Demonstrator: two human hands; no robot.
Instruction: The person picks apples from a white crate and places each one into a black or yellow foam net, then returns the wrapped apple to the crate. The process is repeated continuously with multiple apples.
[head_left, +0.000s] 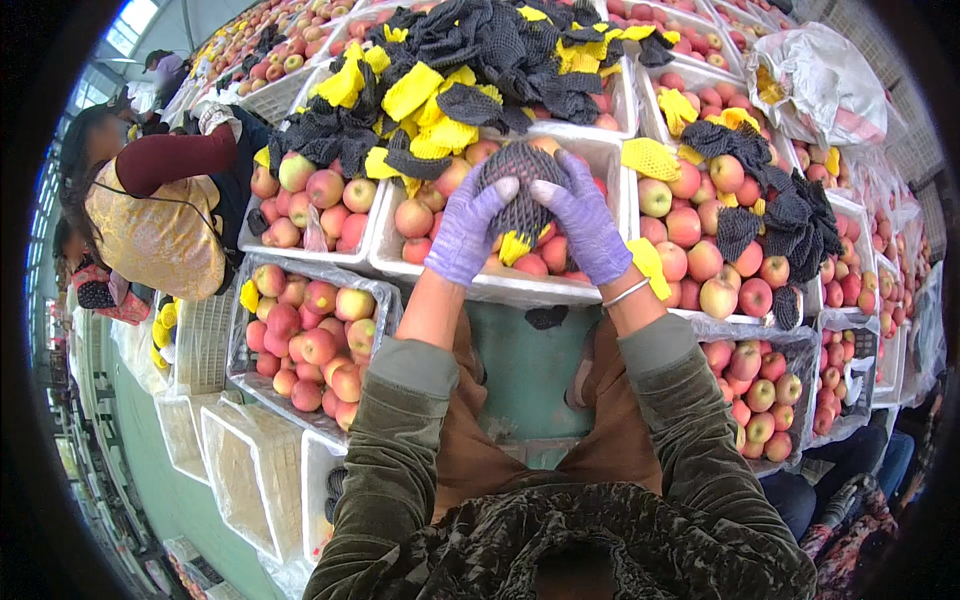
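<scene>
My left hand (470, 225) and my right hand (589, 217), both in purple gloves, hold an apple in a black foam net (519, 187) between them. Yellow netting (516, 246) shows at its lower end. This apple is above a white crate (480, 283) of red and yellow apples directly before me. A large heap of black foam nets (495, 45) mixed with yellow foam nets (420, 94) lies over the crates beyond my hands. More black nets (795, 217) lie on the apples in the crate to the right.
Lined crates of apples (311, 337) stand at left, others (761, 397) at right. Stacked crates (251, 480) sit on the green floor at lower left. A co-worker (161, 210) leans over the crates at left. A white plastic sack (825, 82) lies at upper right. Another person's legs (795, 495) show at lower right.
</scene>
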